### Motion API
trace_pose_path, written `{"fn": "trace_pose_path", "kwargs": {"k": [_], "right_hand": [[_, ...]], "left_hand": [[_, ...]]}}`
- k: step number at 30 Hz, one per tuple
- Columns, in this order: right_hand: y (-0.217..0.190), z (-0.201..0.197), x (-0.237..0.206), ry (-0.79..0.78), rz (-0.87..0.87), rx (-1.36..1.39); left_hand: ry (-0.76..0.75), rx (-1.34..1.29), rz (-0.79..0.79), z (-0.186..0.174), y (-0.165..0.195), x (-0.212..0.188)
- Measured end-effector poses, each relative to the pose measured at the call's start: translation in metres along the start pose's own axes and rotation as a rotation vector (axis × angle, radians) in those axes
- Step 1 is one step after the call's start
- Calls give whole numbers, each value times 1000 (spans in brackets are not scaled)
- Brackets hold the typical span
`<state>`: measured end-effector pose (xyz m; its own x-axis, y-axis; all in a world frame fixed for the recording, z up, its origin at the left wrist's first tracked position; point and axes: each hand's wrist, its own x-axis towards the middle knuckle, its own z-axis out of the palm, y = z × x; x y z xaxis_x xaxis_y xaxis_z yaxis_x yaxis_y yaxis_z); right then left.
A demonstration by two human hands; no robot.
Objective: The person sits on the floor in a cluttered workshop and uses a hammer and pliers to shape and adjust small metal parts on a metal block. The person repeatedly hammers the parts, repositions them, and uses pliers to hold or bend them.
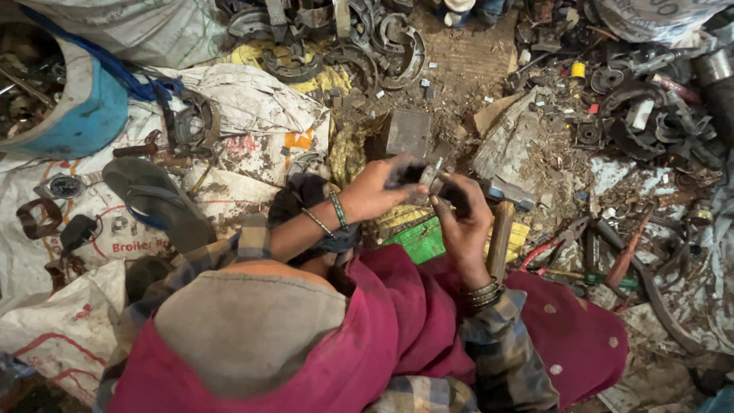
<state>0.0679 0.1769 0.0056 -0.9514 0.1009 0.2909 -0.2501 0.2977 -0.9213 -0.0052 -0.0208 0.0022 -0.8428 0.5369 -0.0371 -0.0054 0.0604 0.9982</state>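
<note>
Both hands meet mid-scene over the littered floor (459, 69): left hand (375, 191) & right hand (465, 222) each w/ grip closed on one small dark metal part (430, 177) betw. them, long axis roughly left-right.

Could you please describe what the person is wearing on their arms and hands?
Both hands are bare and sooty. The left hand has thin bangles, one green, at its wrist; the right hand has several dark bangles. Both sleeves are checked cloth, pushed back.

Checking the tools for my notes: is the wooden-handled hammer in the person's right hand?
No: the hammer lies on the ground beside the right hand, which, with the left hand, holds a small metal part.
</note>
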Motion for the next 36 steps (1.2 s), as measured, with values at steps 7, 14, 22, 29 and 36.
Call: {"fn": "trace_pose_path", "kwargs": {"k": [7,14,22,29,36], "right_hand": [[-15,-3,6,-17,18,-10],[10,-53,7,-43,528,-451],[67,-122,-69,-131,364,-1035],[64,-102,-79,-58,670,-448],[48,-86,-64,143,1104,604]], "left_hand": [[121,-100,-309,-8,-35,12],[457,425,-68,-22,-47,37],[544,584,-97,-27,-38,50],[641,711,-13,-30,-35,49],[492,786,-66,-28,-17,26]]}}
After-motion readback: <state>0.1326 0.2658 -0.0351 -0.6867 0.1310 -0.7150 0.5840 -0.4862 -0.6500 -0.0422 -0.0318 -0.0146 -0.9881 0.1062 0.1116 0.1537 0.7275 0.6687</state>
